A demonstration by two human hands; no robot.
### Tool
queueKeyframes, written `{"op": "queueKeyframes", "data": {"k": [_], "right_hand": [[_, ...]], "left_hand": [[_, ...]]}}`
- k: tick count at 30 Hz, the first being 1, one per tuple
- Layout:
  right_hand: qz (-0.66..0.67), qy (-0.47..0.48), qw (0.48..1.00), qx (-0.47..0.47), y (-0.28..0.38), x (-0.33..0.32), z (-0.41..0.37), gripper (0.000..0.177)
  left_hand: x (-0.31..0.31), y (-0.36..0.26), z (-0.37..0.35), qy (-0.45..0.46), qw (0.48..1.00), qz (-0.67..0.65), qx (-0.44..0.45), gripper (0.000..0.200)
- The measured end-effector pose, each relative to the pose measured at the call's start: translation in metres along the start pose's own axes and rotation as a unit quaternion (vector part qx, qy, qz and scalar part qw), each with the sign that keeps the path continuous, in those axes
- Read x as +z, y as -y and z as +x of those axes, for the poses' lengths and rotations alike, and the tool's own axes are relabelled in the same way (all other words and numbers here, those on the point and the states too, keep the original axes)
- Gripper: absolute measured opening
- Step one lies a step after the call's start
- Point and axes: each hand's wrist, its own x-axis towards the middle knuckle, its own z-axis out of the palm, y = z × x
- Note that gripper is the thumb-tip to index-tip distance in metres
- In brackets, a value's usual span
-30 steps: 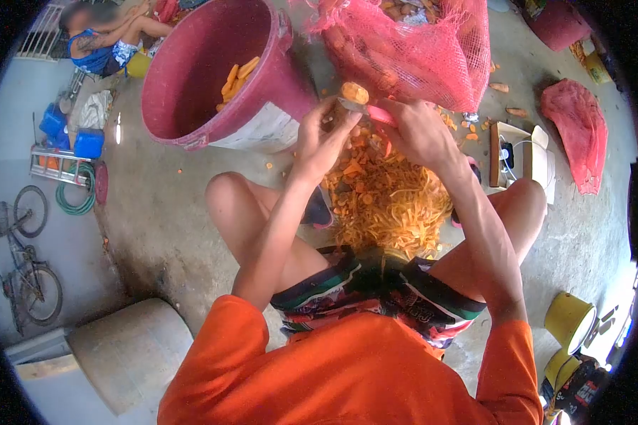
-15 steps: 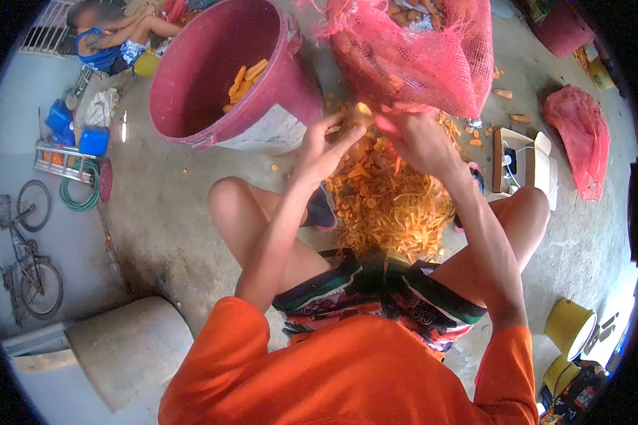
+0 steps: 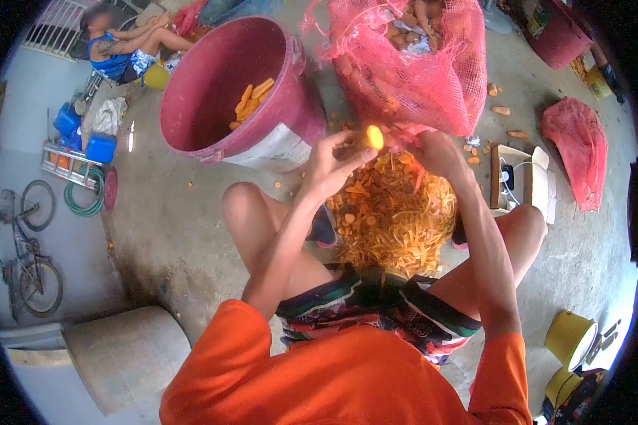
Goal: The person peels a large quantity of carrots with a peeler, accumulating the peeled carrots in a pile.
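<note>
My left hand [image 3: 333, 166] grips a carrot [image 3: 373, 137], its cut orange end facing up. My right hand [image 3: 432, 152] is closed right beside it, holding a pink-handled peeler that is mostly hidden by my fingers. Both hands hover above a heap of orange carrot peelings [image 3: 393, 212] lying on the concrete floor between my knees. Just beyond the hands stands a pink mesh sack [image 3: 411, 71] full of carrots. To its left a big maroon bucket [image 3: 213, 92] tilts toward me with a few peeled carrots [image 3: 252, 98] inside.
Another pink mesh sack [image 3: 578, 142] lies flat at right, next to a small white box [image 3: 521, 166]. Yellow tubs [image 3: 567, 322] stand at lower right. A grey drum [image 3: 124, 354] is at lower left, bicycles [image 3: 28, 248] beyond. A person [image 3: 120, 49] sits at the far upper left.
The carrot went down toward the peelings half a second ago and is now raised again in my left hand. My view has shifted slightly, so the bucket and sack sit lower.
</note>
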Motion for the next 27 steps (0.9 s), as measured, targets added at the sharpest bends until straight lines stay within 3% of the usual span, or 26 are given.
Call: {"op": "queueKeyframes", "data": {"k": [2, 3, 4, 6, 7, 8, 10, 12, 14, 16, 19, 22, 23, 24, 26, 27], "right_hand": [[0.058, 0.08, 0.991, 0.09, 0.012, -0.027, 0.0, 0.028], [0.072, 0.069, 0.991, 0.088, 0.021, -0.033, -0.001, 0.026], [0.07, 0.07, 0.991, 0.087, 0.024, -0.036, -0.003, 0.026], [0.095, 0.062, 0.99, 0.085, 0.027, -0.041, -0.006, 0.025], [0.095, 0.059, 0.99, 0.088, 0.03, -0.049, -0.005, 0.025], [0.081, 0.066, 0.991, 0.083, 0.032, -0.056, -0.006, 0.025], [0.068, 0.075, 0.991, 0.086, 0.031, -0.061, -0.01, 0.025], [0.103, 0.055, 0.992, 0.037, 0.033, -0.065, -0.009, 0.024], [0.139, 0.069, 0.988, 0.022, 0.041, -0.068, -0.007, 0.023], [0.16, 0.035, 0.986, -0.032, 0.045, -0.068, -0.006, 0.023], [0.148, 0.021, 0.989, -0.018, 0.053, -0.075, -0.005, 0.023], [0.172, 0.071, 0.982, 0.025, 0.067, -0.095, -0.004, 0.022], [0.174, 0.07, 0.982, 0.025, 0.066, -0.093, -0.004, 0.022], [0.159, 0.058, 0.986, 0.007, 0.064, -0.087, -0.004, 0.022], [0.143, 0.043, 0.989, -0.007, 0.059, -0.075, -0.004, 0.023], [0.139, 0.017, 0.989, -0.038, 0.057, -0.067, -0.003, 0.026]], "left_hand": [[-0.003, 0.004, 0.003, -0.012, 0.997, -0.053, -0.056, 0.039], [-0.01, 0.018, 0.008, 0.009, 0.985, -0.11, -0.133, 0.04], [-0.013, 0.021, 0.01, 0.008, 0.985, -0.112, -0.132, 0.04], [-0.016, 0.025, 0.014, 0.022, 0.999, -0.004, 0.033, 0.042], [-0.02, 0.014, 0.014, -0.001, 0.999, -0.005, 0.034, 0.051], [-0.025, 0.004, 0.009, 0.009, 0.984, -0.17, -0.057, 0.053], [-0.028, 0.005, 0.008, -0.033, 0.967, -0.249, -0.045, 0.045], [-0.027, 0.016, 0.012, -0.018, 0.943, -0.329, -0.034, 0.038], [-0.02, 0.029, 0.015, -0.032, 0.856, -0.51, -0.078, 0.034], [-0.01, 0.025, 0.015, -0.067, 0.869, -0.484, -0.081, 0.031], [-0.006, 0.038, 0.021, -0.103, 0.919, -0.377, -0.045, 0.035], [-0.004, 0.023, 0.023, -0.104, 0.878, -0.466, -0.028, 0.041], [0.007, 0.008, 0.02, -0.164, 0.865, -0.471, -0.059, 0.046], [0.006, 0.009, 0.02, -0.163, 0.866, -0.469, -0.059, 0.046], [0.007, 0.013, 0.02, -0.086, 0.91, -0.402, -0.056, 0.051], [0.008, 0.015, 0.019, -0.101, 0.943, -0.313, -0.051, 0.045]]}}
